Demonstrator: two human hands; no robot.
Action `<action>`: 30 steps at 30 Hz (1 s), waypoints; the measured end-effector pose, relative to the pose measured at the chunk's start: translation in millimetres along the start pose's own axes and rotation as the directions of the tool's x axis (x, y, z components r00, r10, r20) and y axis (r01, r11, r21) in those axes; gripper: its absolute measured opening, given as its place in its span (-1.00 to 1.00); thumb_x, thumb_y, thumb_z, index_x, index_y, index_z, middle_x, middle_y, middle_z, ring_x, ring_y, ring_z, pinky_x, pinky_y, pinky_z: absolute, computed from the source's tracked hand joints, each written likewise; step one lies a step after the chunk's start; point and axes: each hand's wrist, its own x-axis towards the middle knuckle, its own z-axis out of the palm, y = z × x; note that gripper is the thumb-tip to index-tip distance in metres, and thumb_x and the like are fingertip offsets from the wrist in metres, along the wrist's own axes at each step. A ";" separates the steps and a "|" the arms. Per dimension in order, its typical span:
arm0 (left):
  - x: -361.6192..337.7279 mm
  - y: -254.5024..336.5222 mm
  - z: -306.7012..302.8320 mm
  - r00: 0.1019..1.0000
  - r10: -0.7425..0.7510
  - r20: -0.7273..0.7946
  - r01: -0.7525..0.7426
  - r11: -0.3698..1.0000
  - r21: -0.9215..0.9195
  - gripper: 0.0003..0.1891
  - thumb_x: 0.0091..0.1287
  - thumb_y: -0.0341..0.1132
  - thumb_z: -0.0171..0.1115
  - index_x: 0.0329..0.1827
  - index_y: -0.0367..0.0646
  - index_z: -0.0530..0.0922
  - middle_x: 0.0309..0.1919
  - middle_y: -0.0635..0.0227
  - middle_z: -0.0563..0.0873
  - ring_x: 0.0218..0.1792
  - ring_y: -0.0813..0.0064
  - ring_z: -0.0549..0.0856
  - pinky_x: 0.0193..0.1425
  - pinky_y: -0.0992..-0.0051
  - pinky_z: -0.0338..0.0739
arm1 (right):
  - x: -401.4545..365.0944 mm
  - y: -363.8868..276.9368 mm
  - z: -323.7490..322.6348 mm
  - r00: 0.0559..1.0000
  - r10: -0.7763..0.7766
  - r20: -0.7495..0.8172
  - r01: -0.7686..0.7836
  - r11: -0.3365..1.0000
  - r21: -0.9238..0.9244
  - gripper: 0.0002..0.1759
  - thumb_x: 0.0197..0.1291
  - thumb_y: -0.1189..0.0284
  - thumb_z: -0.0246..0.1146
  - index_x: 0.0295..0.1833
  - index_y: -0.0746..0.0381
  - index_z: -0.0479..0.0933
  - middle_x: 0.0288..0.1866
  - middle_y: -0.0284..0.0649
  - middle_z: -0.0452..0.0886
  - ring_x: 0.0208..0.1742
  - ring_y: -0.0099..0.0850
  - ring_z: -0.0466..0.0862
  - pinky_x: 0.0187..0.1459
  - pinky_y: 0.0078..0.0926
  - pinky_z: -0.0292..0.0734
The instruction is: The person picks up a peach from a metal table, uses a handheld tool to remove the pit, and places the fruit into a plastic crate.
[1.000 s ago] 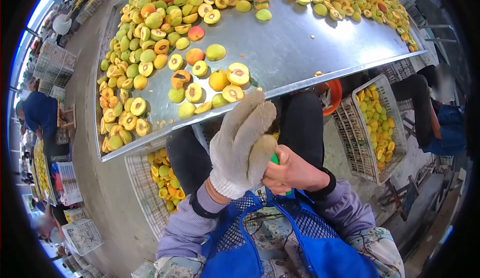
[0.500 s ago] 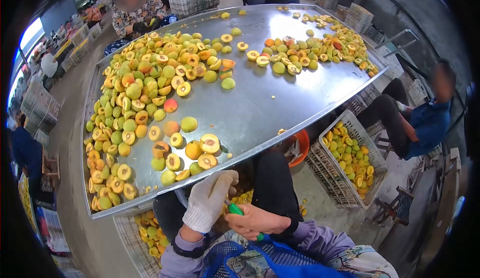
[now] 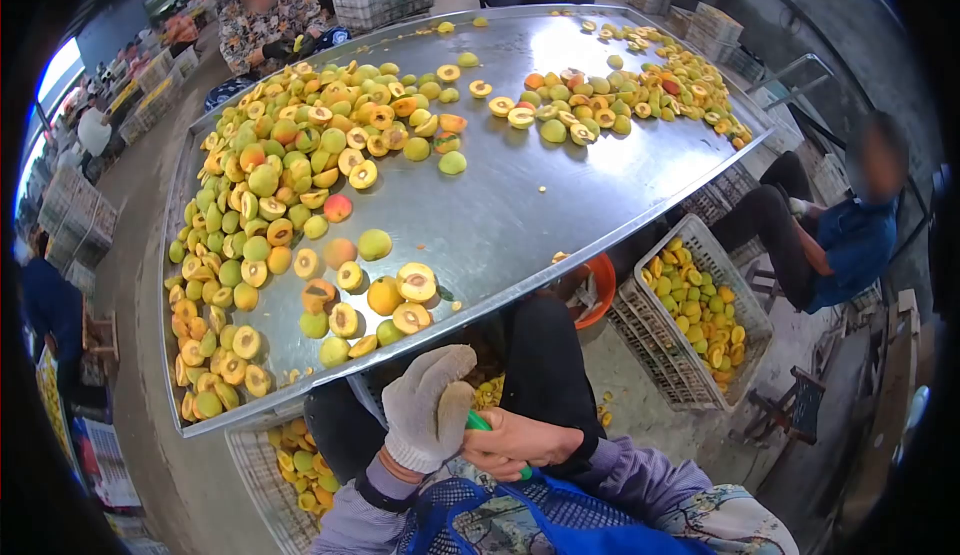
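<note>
My left hand (image 3: 428,407), in a white knitted glove, is above my lap just below the table's near edge. Its fingers are curled together, and whatever they hold is hidden. Against its right side, my bare right hand (image 3: 520,442) is closed around a green-handled tool (image 3: 478,421); the tool's working end is out of sight behind the glove. Nearest to both hands on the metal table (image 3: 490,225) lie halved peaches (image 3: 411,318), some with brown pits showing. A large heap of yellow-green peaches (image 3: 290,165) covers the table's left side.
More peach halves (image 3: 640,95) lie at the far right. A plastic crate of halves (image 3: 640,330) and an orange bucket (image 3: 600,290) stand right of my legs; another crate (image 3: 262,480) stands left. A person (image 3: 850,225) sits at right; others sit across the table.
My left hand has turned, its fingers now upright and the back of the glove lower and nearer my right hand. The metal part of the tool, glimpsed before, is now hidden.
</note>
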 end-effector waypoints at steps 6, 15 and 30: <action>3.9 1.3 -2.3 0.968 -0.227 0.111 0.248 0.933 -0.261 -0.74 0.35 -0.33 0.00 -0.13 -0.35 0.58 -0.28 0.16 0.67 -0.28 0.41 0.65 -0.17 0.50 0.52 | 0.7 0.7 -3.1 0.997 0.015 0.070 -0.022 0.995 0.094 -0.53 0.43 0.25 -0.06 -0.61 0.12 0.19 -0.81 -0.48 0.17 -0.86 -0.69 0.20 -0.81 -0.71 0.16; 23.3 18.0 -16.7 0.806 -0.434 0.403 0.592 0.558 -0.581 -0.64 0.38 -0.29 -0.06 0.08 -0.39 0.46 -0.15 0.17 0.63 -0.14 0.45 0.61 -0.01 0.48 0.50 | -12.9 -22.4 7.0 0.998 0.022 0.063 -0.029 0.993 0.114 -0.61 0.41 0.26 -0.01 -0.52 0.13 0.25 -0.77 -0.47 0.23 -0.85 -0.65 0.23 -0.81 -0.69 0.16; 0.7 5.1 -5.7 0.946 -0.267 0.182 0.323 0.798 -0.509 -0.59 0.37 -0.14 0.15 0.03 -0.36 0.51 -0.21 0.16 0.67 -0.31 0.44 0.66 -0.21 0.48 0.58 | -8.8 -5.0 9.8 0.923 -0.040 0.382 -0.128 0.906 0.403 -0.75 0.46 0.30 -0.10 -0.35 0.07 0.23 -0.79 -0.48 0.15 -0.87 -0.72 0.15 -0.85 -0.72 0.03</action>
